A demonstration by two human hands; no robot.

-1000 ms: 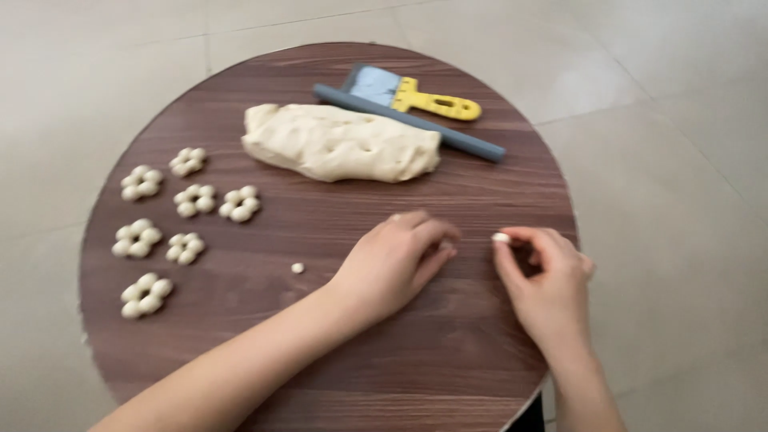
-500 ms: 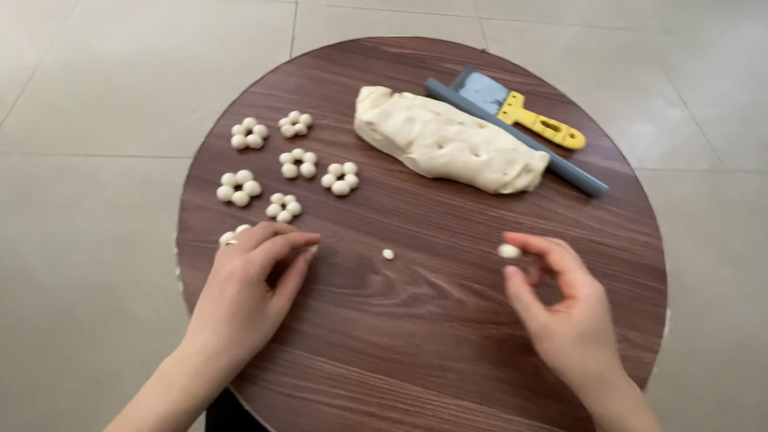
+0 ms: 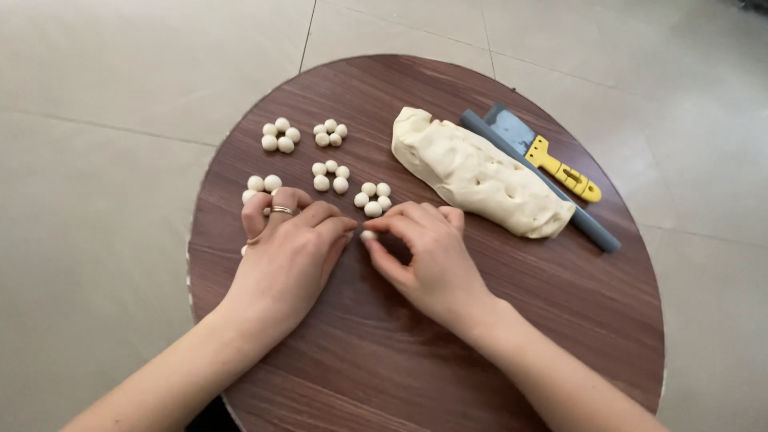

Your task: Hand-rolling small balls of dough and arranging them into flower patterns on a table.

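My right hand [image 3: 428, 256] pinches a small dough ball [image 3: 368, 236] between thumb and fingertips, just above the round wooden table [image 3: 496, 328]. My left hand [image 3: 292, 252], with a ring on one finger, lies flat on the table right beside it, fingertips almost touching the ball. It partly covers one flower-shaped cluster of dough balls [image 3: 262, 186]. Other clusters of dough balls [image 3: 373, 199] lie just beyond my fingers. A long loaf of pale dough [image 3: 476, 172] lies to the right.
Behind the dough loaf lie a grey rod [image 3: 596, 228] and a scraper with a yellow handle [image 3: 552, 160]. More dough clusters [image 3: 281, 134] sit at the table's far left. Pale tiled floor [image 3: 112, 160] surrounds the table.
My two hands have come together near the table's middle; the right hand carried its dough ball to the left. The camera view has shifted, so the table sits further right.
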